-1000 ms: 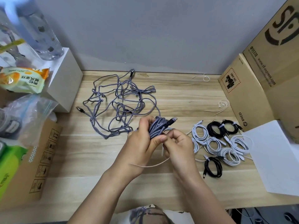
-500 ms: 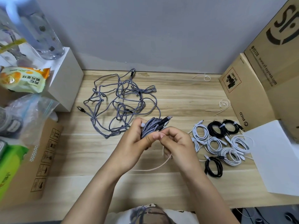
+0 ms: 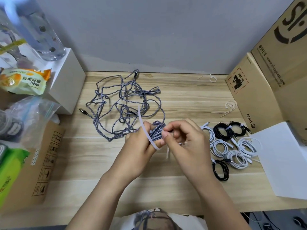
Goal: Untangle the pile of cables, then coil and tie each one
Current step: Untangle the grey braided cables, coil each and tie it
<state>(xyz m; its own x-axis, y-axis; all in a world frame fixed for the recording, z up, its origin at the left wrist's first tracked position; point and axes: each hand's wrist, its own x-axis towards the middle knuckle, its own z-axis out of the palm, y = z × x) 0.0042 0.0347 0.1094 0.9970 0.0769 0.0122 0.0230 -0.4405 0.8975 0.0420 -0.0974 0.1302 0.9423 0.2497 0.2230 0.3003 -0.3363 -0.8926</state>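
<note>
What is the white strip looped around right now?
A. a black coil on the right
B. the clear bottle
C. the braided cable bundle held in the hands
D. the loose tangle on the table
C: the white strip curves around the braided cable bundle, which the left hand grips while the right hand pinches at it.

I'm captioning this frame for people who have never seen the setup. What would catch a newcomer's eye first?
First, mid-desk, the left hand gripping a coiled grey braided cable while the right hand works a white zip tie around it. Behind them sprawls a tangle of grey cables. To the right lie finished black and white coils, already tied.
</note>
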